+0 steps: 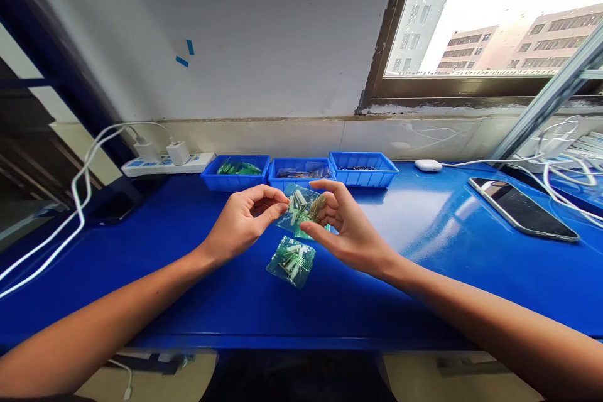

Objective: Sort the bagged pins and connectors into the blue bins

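Note:
A small clear green-tinted plastic bag [298, 200] with white strips and thin brownish pieces inside is between my hands, above the blue table. My left hand [247, 217] is closed, thumb and forefinger pinching the bag's left edge. At the right side my right hand [346, 226] holds the same bag, its thumb over the lower front and its lower fingers curled at the edge; the forefinger reaches over the top. The exact finger contact there is partly hidden. A second green-tinted bag [291, 262] with white strips lies flat on the table, just below.
Behind my hands stand three blue bins: the left bin [206, 183] with green packets, the middle bin [301, 181], and the right bin [377, 178] with dark thin pieces. A phone [522, 208], white earbud case [428, 165] and power strip [202, 163] with cables are on the table [188, 308].

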Available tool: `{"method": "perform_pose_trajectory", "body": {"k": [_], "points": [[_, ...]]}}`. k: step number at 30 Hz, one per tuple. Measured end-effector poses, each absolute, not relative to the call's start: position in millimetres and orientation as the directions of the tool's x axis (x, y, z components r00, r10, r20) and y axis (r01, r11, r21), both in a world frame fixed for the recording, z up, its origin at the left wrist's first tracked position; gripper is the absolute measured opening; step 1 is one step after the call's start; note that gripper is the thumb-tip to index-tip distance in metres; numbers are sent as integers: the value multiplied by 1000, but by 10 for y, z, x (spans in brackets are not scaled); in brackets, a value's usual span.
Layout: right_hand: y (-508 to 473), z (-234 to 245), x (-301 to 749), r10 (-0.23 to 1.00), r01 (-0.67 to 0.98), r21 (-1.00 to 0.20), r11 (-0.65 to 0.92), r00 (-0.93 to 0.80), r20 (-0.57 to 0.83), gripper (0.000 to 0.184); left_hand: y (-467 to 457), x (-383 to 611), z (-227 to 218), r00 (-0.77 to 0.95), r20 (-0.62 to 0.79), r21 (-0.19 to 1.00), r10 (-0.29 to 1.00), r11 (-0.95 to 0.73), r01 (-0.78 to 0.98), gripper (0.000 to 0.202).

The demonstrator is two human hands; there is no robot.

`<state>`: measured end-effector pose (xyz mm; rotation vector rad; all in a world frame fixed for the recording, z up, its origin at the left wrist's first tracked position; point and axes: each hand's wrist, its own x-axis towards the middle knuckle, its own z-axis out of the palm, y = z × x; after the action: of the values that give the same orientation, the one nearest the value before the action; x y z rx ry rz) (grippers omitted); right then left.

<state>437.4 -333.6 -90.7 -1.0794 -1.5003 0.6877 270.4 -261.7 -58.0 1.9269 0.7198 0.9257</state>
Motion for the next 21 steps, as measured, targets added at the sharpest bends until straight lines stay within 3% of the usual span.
{"method": "perform_pose_trajectory", "body": {"k": [3,7,16,21], "points": [[-3346,-938,4370,860,352,-808,472,19,510,56,-2625,2703,-580,554,323,885,767,-452,110,18],[-3342,-951,4379,843,380,-788,485,39,537,36,-2622,2708,-605,561,298,910,772,-407,76,17],[-3340,-907,4388,886,306,-851,426,50,461,28,-2561,2721,-631,517,299,931,802,-364,26,23],[-3299,-936,4401,936,189,-926,328,66,345,24,-2568,2694,-602,528,286,938,800,-347,18,25]]}}
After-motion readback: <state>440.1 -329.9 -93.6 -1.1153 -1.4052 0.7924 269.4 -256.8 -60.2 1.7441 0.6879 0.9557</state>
